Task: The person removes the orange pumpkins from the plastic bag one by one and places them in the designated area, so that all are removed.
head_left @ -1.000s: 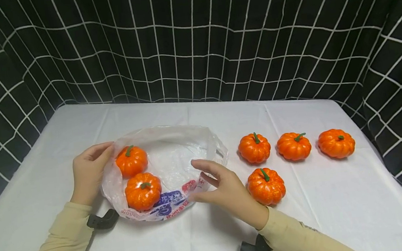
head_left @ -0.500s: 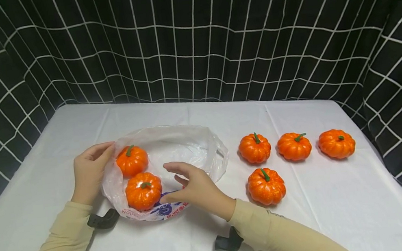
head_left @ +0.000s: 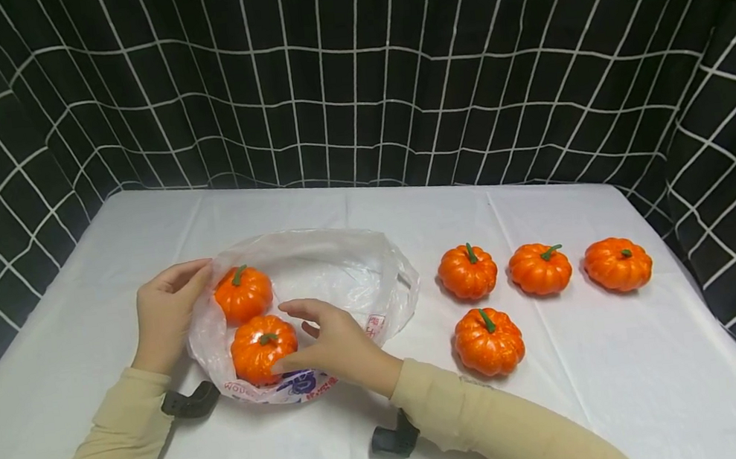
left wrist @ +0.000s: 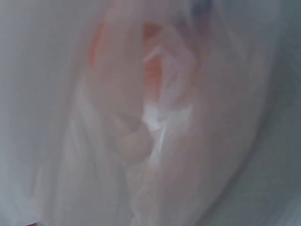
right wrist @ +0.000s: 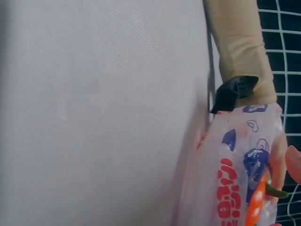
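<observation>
From here the bag (head_left: 309, 242) looks like crinkled, shiny plastic to me, the pumpkins (head_left: 490, 347) glossy, the tablecloth (head_left: 284, 455) matt, sleeves (head_left: 482, 416) and curtain (head_left: 324, 69) dull fabric.

A translucent, red-and-blue printed bag (head_left: 316, 244) lies mouth-up toward the desk's (head_left: 590, 356) left edge; inside, a green-stemmed orange pumpkin (head_left: 243, 296) sits beside a matching second pumpkin (head_left: 254, 353), nearer the front edge.

The whitish bag (head_left: 316, 244) bears red and blue print (head_left: 300, 384); pumpkins (head_left: 256, 353) inside and right of it are orange with green stems (head_left: 471, 253). Behind it, the black curtain (head_left: 304, 71) is white-gridded.
</observation>
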Demonstrator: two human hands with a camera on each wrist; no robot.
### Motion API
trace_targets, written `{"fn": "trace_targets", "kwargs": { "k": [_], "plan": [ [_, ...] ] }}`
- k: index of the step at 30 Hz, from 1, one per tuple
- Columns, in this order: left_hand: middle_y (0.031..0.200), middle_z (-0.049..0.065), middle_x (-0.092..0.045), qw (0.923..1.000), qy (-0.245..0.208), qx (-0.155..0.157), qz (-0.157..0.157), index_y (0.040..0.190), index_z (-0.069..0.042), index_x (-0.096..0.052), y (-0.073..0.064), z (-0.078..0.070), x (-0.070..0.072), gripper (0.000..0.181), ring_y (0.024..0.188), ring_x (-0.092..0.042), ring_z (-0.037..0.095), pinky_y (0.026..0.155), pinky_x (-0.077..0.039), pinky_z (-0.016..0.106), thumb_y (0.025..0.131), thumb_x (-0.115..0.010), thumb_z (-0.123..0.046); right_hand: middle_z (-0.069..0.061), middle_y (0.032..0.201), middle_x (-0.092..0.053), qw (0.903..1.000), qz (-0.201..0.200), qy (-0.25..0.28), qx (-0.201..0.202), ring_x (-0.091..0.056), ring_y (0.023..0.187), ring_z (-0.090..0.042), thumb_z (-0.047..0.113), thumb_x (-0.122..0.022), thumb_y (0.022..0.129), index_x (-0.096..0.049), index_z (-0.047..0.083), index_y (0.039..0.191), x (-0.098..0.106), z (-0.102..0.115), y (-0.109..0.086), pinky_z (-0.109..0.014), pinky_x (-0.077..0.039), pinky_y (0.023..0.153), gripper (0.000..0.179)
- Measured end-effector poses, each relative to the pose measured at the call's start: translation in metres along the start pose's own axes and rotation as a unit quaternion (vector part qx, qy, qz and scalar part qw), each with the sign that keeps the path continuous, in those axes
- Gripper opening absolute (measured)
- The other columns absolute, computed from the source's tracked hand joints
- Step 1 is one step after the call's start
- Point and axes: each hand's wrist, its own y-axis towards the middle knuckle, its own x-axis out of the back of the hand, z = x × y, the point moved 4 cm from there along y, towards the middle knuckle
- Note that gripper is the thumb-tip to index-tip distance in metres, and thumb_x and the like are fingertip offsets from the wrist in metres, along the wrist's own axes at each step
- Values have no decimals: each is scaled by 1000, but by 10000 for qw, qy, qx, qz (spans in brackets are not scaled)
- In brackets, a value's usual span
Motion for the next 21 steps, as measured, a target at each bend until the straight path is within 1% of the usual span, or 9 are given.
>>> {"fn": "trace_targets", "kwargs": {
  "k": [6,10,17,21],
  "plan": [
    [105,-13,-70,10000,84,23,6,118,-7,-72,-1,0,0,39,101,-60,-5,85,-48,5,95,-67,-38,-8,145,-55,9998,12,-185,-99,-54,134,-27,17,-88,74,-53,7,141,-6,0,4,-37,-46,109,76],
    [104,-14,-69,10000,59,23,13,118,-6,-71,-1,-1,0,39,101,-60,-4,85,-48,5,95,-67,-37,-10,144,-55,9994,-27,-281,-184,-55,133,-29,17,-88,74,-54,6,140,-8,1,6,-38,-46,109,75],
    [110,-6,-71,9999,100,54,41,119,-6,-71,-1,-2,0,40,101,-59,-5,85,-48,5,95,-66,-38,-10,141,-57,9988,-83,-358,-326,-56,131,-29,17,-89,73,-54,6,140,-13,-2,11,-42,-46,109,77],
    [110,-5,-71,9999,131,64,40,119,-7,-71,-2,-2,0,40,101,-59,-5,85,-48,5,95,-66,-38,-9,141,-58,9983,-67,-448,-372,-56,129,-29,17,-89,72,-54,7,140,-15,-4,12,-43,-47,109,77]
  ]
}}
